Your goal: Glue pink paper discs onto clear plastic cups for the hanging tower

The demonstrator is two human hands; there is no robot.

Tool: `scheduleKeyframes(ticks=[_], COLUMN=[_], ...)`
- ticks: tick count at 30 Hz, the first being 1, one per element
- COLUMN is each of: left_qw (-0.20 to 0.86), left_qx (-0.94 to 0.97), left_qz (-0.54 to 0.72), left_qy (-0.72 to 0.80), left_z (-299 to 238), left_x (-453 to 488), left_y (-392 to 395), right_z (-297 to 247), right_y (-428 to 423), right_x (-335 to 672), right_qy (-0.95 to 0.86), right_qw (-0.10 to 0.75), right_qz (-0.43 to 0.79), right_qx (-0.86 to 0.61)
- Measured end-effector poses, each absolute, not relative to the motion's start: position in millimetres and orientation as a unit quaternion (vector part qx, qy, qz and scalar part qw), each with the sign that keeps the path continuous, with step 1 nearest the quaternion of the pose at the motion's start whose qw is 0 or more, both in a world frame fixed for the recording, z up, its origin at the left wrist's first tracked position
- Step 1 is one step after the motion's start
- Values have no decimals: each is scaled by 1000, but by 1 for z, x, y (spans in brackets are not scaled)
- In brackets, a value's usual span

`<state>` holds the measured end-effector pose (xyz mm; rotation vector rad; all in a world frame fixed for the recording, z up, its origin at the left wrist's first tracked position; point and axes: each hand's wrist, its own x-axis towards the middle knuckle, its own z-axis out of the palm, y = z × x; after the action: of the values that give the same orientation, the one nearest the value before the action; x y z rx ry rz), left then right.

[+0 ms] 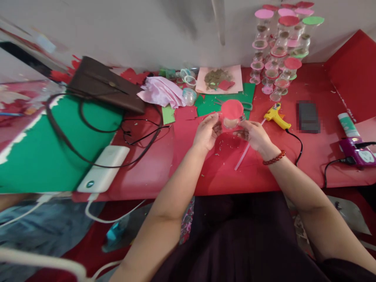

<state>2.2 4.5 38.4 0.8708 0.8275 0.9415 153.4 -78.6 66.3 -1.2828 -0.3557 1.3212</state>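
Between my two hands is a small clear plastic jar (231, 123) with a round red paper disc (232, 109) over it. My left hand (207, 131) pinches the jar's left side, and my right hand (255, 135) grips its right side with the fingertips. Below my right hand lies a pale glue stick (241, 157), slanting across the red table. To the right of that hand rests a yellow hot glue gun (277, 116). Behind the jar, scissors (248, 105) lie partly hidden on a green paper sheet (249, 92).
Stacked hourglass-shaped clear pieces with coloured discs (282, 51) stand at the back right. Brown granular matter (216, 78) lies on pink paper. A brown bag (102, 84), eyeglasses (143, 135) and a white power bank (102, 170) are left; a purple power strip (357, 150) is right.
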Motion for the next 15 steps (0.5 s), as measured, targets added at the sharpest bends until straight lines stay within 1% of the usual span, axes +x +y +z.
scheduleKeyframes(ticks=[5, 15], left_qw=[737, 751], left_qx=[396, 467], left_qz=[397, 355], left_qy=[377, 302], left_z=[39, 46], left_x=[0, -2], left_y=[6, -9], right_z=[63, 72], right_y=[-78, -78], right_x=[157, 155], right_qy=[-132, -124], right_qw=[595, 593], right_qz=[585, 577], right_qx=[-534, -548])
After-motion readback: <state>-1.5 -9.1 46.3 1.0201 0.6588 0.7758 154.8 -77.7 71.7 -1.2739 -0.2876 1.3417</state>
